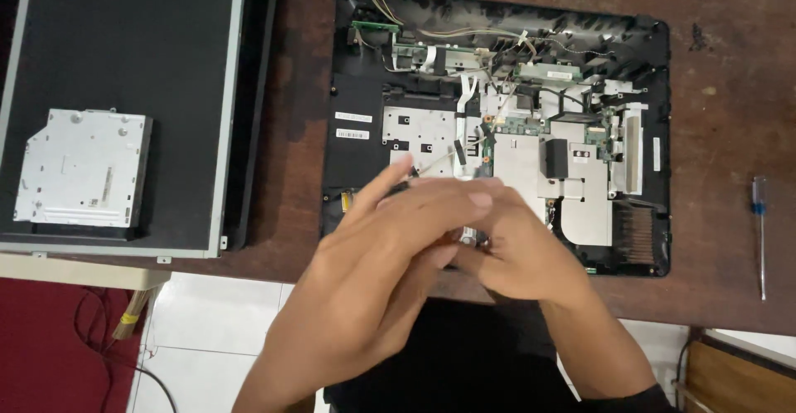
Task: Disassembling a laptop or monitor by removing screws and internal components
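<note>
Your left hand (390, 239) and right hand (514, 247) are bunched together over the opened laptop base (497, 131) at the table's near edge — can't tell what they're pinching (too blurred). Bare wood on the right, just a blue-handled screwdriver (759, 235) — the matte screen panel (124, 89) holds a metal optical drive (83, 168).

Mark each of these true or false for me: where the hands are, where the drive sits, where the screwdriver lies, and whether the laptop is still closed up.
1. Both hands, left hand and right hand, meet over the opened laptop. True.
2. The silver disc drive lies inside the laptop. False: it rests on the dark screen panel to the left.
3. A screwdriver lies on the wooden table to the right of the laptop. True.
4. The laptop's cover is on. False: its circuit boards and cables are exposed.
</note>
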